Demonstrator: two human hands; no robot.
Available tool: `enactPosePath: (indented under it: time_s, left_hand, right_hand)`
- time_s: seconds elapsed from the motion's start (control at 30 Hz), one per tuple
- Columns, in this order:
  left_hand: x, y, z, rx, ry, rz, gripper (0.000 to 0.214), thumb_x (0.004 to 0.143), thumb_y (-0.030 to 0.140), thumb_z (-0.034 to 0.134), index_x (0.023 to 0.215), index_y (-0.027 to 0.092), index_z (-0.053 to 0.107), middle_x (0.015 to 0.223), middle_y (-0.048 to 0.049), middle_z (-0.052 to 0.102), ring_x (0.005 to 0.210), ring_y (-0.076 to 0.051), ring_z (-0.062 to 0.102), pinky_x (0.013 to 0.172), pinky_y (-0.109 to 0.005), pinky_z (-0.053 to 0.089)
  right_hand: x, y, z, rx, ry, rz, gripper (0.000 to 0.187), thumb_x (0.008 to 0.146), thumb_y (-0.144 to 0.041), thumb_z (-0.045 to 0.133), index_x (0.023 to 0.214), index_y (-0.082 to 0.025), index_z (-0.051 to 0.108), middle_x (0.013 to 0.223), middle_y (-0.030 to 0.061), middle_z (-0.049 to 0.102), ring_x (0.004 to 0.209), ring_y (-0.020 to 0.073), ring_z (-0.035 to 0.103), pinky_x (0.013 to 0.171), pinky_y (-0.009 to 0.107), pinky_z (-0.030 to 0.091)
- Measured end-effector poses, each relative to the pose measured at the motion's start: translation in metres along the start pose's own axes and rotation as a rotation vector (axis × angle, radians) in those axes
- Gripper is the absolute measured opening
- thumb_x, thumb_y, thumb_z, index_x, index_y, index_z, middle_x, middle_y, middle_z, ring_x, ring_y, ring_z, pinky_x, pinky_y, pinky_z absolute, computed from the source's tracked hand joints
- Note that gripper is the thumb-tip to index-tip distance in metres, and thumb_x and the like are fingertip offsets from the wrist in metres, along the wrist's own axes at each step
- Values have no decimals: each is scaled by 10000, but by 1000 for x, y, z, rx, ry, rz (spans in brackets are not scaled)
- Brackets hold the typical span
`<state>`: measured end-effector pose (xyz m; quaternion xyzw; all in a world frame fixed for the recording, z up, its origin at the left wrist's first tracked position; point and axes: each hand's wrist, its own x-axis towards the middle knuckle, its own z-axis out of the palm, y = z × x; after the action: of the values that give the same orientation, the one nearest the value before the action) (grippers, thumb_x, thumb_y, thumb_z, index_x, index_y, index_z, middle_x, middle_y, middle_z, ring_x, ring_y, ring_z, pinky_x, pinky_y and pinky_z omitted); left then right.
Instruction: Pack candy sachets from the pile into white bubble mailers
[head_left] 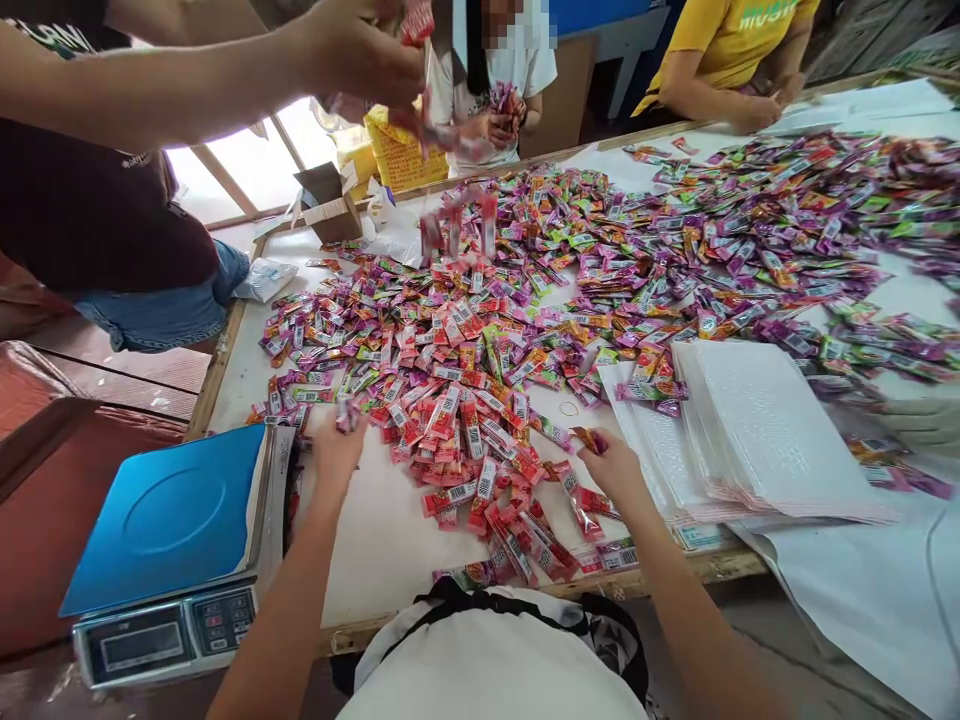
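Note:
A big heap of small candy sachets point(480, 370), red, purple, green and orange, covers the white table point(375, 540). My left hand point(337, 445) is closed on a sachet at the heap's near left edge. My right hand point(611, 465) is closed on a purple and orange sachet near the stack of white bags point(757, 430). Red sachets lie between my two hands.
A blue-topped digital scale point(176, 545) stands at my left on the table edge. A co-worker's hand point(367, 50) drops sachets from above at top left. Two more people work at the far side. A cardboard box point(326, 205) and a yellow carton point(401, 150) stand behind.

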<state>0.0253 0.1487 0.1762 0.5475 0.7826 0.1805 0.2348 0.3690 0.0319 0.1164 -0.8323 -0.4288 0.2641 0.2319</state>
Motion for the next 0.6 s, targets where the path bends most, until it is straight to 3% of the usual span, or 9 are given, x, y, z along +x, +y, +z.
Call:
enactPosePath:
  time_s: [0.07,0.17,0.27,0.47,0.6]
  left_hand:
    - [-17,17,22,51,-92,117,187,760,375,607,806,213,524,757,-43,628,705,-197,572,625,-302,412]
    - [-40,37,64,221,-283,270,320,741,365,643,999,215,529,852,-54,680,785,-220,622,681,-307,427]
    - [-39,37,82,375,-300,289,420,792,328,590,1179,225,462,948,-89,700,892,-256,654,719,-320,435]
    - [8,2,50,378,-294,256,643,743,296,645,1321,216,375,1072,-113,695,1024,-266,637,831,-338,448]
    - [31,-9,37,98,-354,326,743,593,310,755,1275,232,470,1151,-79,672,1088,-266,608,892,-349,466]
  right_hand:
    - [7,-23,15,-3,-7,-74,119,729,-251,532,646,-215,455,594,-10,477,581,155,434,562,277,307]
    - [20,-60,42,-30,-45,-197,108,749,-234,573,848,-194,558,841,38,571,713,166,492,621,263,337]
    - [29,-77,57,-95,-118,-259,306,755,-120,534,1053,-178,560,1076,98,578,815,179,530,644,260,339]
    - [42,-49,47,-81,-139,-222,82,798,-224,505,820,-178,569,814,61,638,759,203,568,644,278,355]
    - [54,-36,40,-63,-208,-264,196,774,-400,552,835,-217,585,790,45,662,714,221,592,608,293,360]
